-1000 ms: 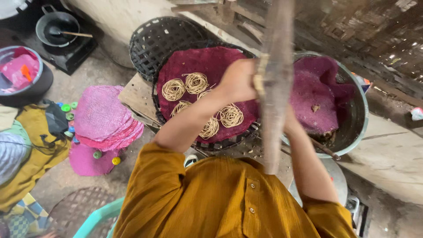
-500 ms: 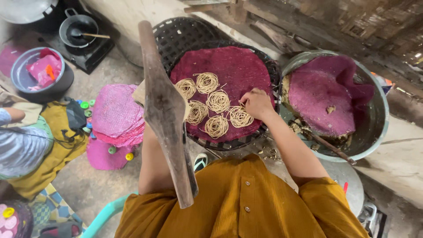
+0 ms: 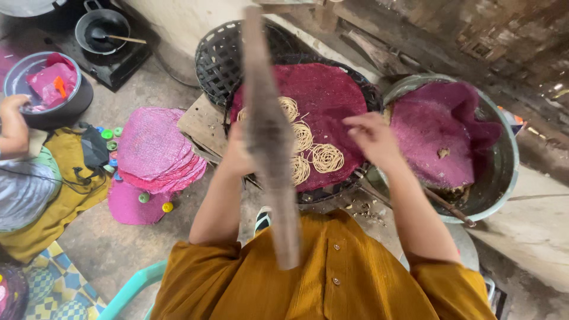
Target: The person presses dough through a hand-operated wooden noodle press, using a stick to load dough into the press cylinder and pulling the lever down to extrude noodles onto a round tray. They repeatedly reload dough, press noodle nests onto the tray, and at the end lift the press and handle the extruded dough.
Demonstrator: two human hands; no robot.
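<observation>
Gripping nothing that I can make out, the left hand [image 3: 237, 159] is resting by the noodle coils [image 3: 308, 151] on the magenta mesh mat [image 3: 329, 98] in the woven basket tray [image 3: 222, 53], half hidden behind a blurred wooden stick [image 3: 269, 148]. Right hand [image 3: 373, 139] is hovering open, fingers loose, just beside the coils. They look soft and fragile; best lifted from beneath.

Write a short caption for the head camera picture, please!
Two hands, left hand and right hand, over noodle coils on a magenta mat.

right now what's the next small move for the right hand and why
Probably lower the right hand onto the maroon cloth near the noodle coils. It hovers open just right of them, holding nothing, while the left hand is mostly hidden behind a blurred stick.
</observation>
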